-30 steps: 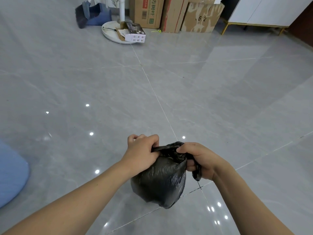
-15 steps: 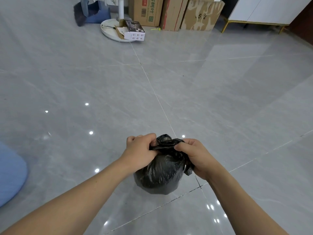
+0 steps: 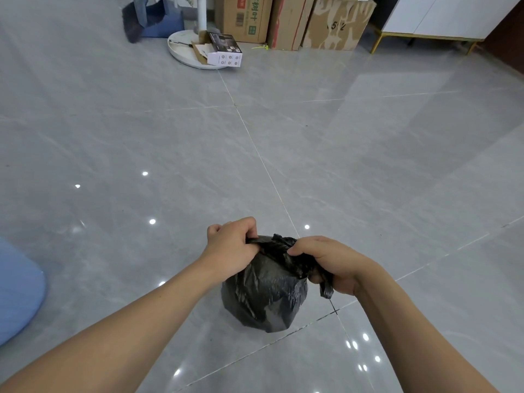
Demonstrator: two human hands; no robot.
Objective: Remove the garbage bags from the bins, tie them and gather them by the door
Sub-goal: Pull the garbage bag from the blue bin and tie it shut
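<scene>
Black garbage bag (image 3: 265,293) is held up over the grey tiled floor (image 3: 340,165), near its near edge, beside a tile seam. Bag mouth is gathered and bunched at the top. One side of the bunched plastic is gripped by the left hand (image 3: 231,245), fingers curled; the other by the right hand (image 3: 331,263), a loose tail hanging below it. Cardboard boxes (image 3: 286,21) are seen along the floor's far edge.

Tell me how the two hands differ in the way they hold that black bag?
The left hand grips the gathered top of the black garbage bag from the left, knuckles up. The right hand grips from the right, sits lower, and has a loose strip of plastic hanging below it; the left has none. Both have fingers curled round the bag's neck.
</scene>
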